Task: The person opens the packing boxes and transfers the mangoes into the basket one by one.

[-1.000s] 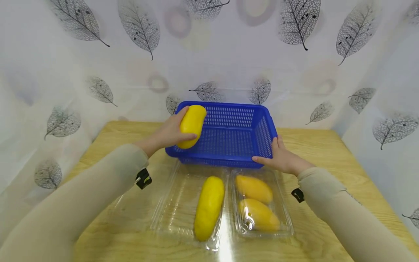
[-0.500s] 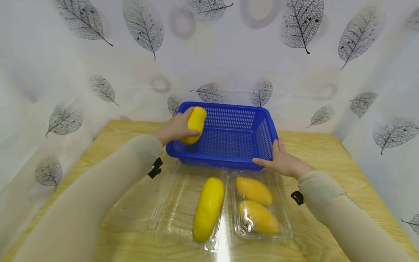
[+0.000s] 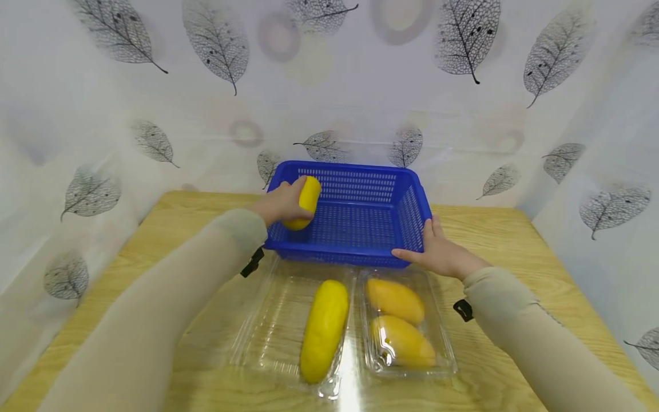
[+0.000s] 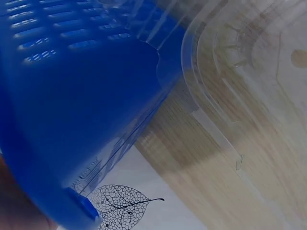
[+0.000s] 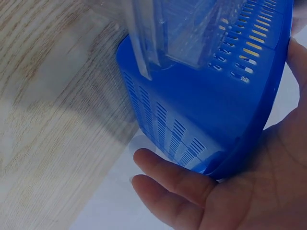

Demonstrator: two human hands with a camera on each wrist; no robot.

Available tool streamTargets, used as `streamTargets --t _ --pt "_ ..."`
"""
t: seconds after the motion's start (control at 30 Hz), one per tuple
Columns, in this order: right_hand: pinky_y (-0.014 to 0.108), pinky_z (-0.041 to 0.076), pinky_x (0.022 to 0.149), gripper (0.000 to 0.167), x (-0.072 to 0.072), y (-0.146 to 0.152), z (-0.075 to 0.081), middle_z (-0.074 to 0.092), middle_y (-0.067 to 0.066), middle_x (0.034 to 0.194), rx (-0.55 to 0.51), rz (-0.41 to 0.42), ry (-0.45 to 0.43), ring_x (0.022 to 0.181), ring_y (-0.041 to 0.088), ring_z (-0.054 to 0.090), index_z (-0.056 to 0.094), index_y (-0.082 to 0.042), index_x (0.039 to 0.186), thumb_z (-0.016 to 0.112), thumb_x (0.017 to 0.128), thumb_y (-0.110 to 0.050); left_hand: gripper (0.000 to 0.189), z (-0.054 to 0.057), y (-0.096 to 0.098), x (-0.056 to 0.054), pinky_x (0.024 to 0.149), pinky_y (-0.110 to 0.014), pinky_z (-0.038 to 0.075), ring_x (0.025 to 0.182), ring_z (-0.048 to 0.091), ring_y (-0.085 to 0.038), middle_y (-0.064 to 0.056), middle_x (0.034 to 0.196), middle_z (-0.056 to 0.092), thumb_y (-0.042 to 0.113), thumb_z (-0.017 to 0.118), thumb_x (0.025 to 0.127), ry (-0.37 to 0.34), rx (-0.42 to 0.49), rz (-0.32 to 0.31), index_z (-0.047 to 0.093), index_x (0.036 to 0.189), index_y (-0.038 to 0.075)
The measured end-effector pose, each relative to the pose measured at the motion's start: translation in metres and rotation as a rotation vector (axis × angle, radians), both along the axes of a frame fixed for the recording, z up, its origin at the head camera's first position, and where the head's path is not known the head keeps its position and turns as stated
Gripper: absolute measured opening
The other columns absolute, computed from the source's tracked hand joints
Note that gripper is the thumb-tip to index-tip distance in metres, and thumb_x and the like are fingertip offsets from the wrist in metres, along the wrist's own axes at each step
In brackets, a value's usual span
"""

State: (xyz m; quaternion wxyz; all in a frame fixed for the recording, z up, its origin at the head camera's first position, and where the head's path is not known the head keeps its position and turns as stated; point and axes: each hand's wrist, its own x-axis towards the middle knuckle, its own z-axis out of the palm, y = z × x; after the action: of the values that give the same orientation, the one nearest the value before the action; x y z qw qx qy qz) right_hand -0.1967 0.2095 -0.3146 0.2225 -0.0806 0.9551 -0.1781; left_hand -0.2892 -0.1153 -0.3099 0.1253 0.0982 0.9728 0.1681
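In the head view my left hand (image 3: 285, 203) grips an oblong yellow fruit (image 3: 309, 197) inside the left end of a blue plastic basket (image 3: 355, 252). The hand covers much of the fruit. My right hand (image 3: 443, 252) rests against the basket's front right corner, thumb along the front rim and fingers along the right side. In the right wrist view the fingers (image 5: 172, 182) lie fairly straight outside the basket wall (image 5: 216, 105). The left wrist view shows the basket's outer wall (image 4: 96, 110) with part of the hand blurred at the lower left.
In front of the basket, a clear plastic tray (image 3: 268, 320) holds a long yellow fruit (image 3: 324, 332). Beside it, another clear container (image 3: 447, 343) holds two mangoes (image 3: 395, 300). A leaf-patterned curtain (image 3: 340, 86) hangs behind the wooden table (image 3: 515, 269).
My left hand has moved down and deeper into the basket's left end with the yellow fruit. The right hand stays at the basket's corner.
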Motion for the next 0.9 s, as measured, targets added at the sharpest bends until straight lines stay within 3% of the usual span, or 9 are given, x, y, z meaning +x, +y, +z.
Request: streamTargets --t 0.37,0.5,0.63,0.77,0.9 --pt "0.059 0.032 0.097 0.124 -0.001 0.001 -0.002 -0.033 0.026 0.142 0.005 -0.013 0.001 0.125 0.053 0.028 -0.022 0.009 0.138 0.039 0.076 -0.08 0.095 -0.001 0.008 0.0 0.082 -0.044 0.045 0.109 0.046 -0.032 -0.023 0.135 0.036 0.038 0.066 0.08 -0.053 -0.09 -0.018 0.008 0.151 0.014" --pt "0.059 0.034 0.095 0.124 -0.001 0.001 -0.003 -0.034 0.025 0.141 0.007 -0.012 0.002 0.124 0.053 0.03 -0.023 0.008 0.138 0.038 0.076 -0.08 0.092 -0.001 0.01 -0.002 0.079 -0.041 0.046 0.105 0.048 -0.03 -0.021 0.129 0.044 0.038 0.067 0.08 -0.086 -0.121 -0.028 0.013 0.15 0.012" --pt "0.059 0.035 0.095 0.124 -0.001 0.002 -0.003 -0.034 0.026 0.141 0.009 -0.006 0.008 0.124 0.053 0.031 -0.023 0.009 0.138 0.038 0.076 -0.081 0.088 0.002 0.013 -0.005 0.074 -0.037 0.046 0.095 0.052 -0.027 -0.017 0.114 0.051 0.037 0.068 0.08 -0.148 -0.146 -0.03 0.018 0.147 0.012" --pt "0.058 0.034 0.096 0.124 -0.001 0.002 -0.002 -0.033 0.027 0.141 0.008 -0.004 0.01 0.124 0.052 0.031 -0.022 0.009 0.138 0.038 0.076 -0.08 0.086 0.009 0.015 -0.007 0.076 -0.036 0.046 0.096 0.051 -0.027 -0.016 0.114 0.05 0.036 0.067 0.081 -0.242 -0.164 -0.009 0.017 0.147 0.011" --pt "0.058 0.033 0.097 0.123 0.0 0.001 -0.002 -0.033 0.027 0.141 0.003 -0.004 0.006 0.125 0.052 0.029 -0.022 0.01 0.138 0.039 0.077 -0.079 0.082 0.015 0.016 -0.008 0.075 -0.035 0.047 0.097 0.05 -0.027 -0.015 0.113 0.049 0.035 0.067 0.081 -0.292 -0.186 -0.012 0.021 0.144 0.01"
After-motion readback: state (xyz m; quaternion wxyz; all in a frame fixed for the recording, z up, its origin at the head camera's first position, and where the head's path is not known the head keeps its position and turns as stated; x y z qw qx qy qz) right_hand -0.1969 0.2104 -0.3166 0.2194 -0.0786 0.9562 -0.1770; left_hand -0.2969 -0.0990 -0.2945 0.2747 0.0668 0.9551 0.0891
